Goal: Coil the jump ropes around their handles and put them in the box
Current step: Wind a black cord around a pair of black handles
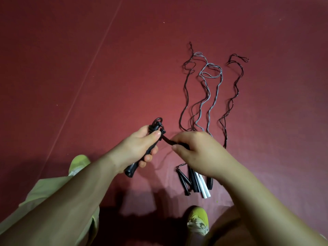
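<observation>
No box in frame. Dark red floor mat [88, 68] fills the view. Right of centre: a bundle of uncoiled jump ropes [209, 96] lies on the mat, cords running wavy toward upper frame, black and white handles [195, 183] clustered at lower centre-right, partly behind the right hand. Yellow-green shoes [197, 221] at the bottom edge. Left hand [140, 148] grips a pair of black handles [142, 153] at frame centre, cord coiled around their top end. Right hand [197, 150] pinches the black cord tail [170, 140] leading off that coil.
</observation>
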Motion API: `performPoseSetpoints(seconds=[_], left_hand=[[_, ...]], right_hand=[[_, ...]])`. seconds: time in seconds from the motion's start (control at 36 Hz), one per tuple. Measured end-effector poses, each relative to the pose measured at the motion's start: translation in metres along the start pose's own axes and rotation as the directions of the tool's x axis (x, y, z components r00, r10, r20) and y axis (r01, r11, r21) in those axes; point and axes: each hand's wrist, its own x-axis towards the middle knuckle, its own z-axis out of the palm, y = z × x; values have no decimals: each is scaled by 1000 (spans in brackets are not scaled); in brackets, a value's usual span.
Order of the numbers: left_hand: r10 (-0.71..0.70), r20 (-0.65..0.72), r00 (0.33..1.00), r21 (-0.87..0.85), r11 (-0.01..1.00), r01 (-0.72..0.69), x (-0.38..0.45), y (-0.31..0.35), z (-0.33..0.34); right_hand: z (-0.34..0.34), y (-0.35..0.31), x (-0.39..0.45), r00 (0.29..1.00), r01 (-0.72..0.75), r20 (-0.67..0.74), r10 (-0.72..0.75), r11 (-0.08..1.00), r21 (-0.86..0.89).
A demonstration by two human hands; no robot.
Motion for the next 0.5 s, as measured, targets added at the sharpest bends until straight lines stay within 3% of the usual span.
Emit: performPoseSetpoints(seconds=[0.14,0.25,0.36,0.5], left_hand=[[-41,51,998,150,988,33,-1,-6,2],[-84,171,982,346,938,20,-5,-11,10],[-152,386,910,403,915,-18,-18,-12,24],[-199,604,771,359,933,-40,-30,-7,36]], right_hand=[[-12,1,-9,991,113,76,-108,991,-74],[-20,6,-13,976,169,150,-158,983,-70],[-30,9,-15,980,102,147,-135,971,214],[-22,18,-7,969,49,184,-167,854,518]])
